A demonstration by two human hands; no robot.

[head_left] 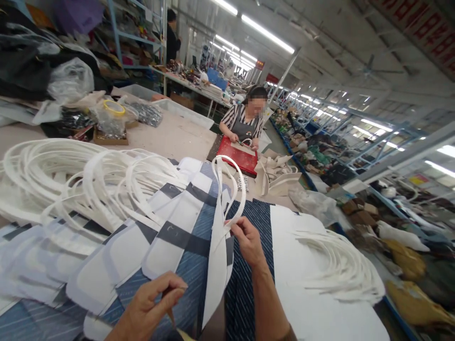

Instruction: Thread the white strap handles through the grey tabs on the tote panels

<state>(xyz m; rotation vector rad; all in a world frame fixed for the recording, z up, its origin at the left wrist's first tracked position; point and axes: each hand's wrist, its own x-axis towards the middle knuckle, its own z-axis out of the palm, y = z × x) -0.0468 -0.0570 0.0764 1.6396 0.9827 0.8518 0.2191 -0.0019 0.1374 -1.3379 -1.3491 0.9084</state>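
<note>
My right hand [249, 239] pinches the lower end of a looped white handle strap [242, 189], where it meets a white fabric panel [215, 265]. That panel stands on edge in front of me, with a dark patch at its side. Lower down, my left hand [151, 303] is closed, thumb against forefinger, and a thin tan strip [171, 316] hangs from it. Beneath the hands lie blue striped fabric pieces [194, 274]. Overlapping panels with white handle loops [103, 184] are piled to the left.
A stack of white panels [295, 274] bearing loose white straps [341, 270] is on the right. Across the table a co-worker [245, 118] handles pieces over a red board [238, 156]. Yellow tape [114, 108] and plastic bags are at the far left.
</note>
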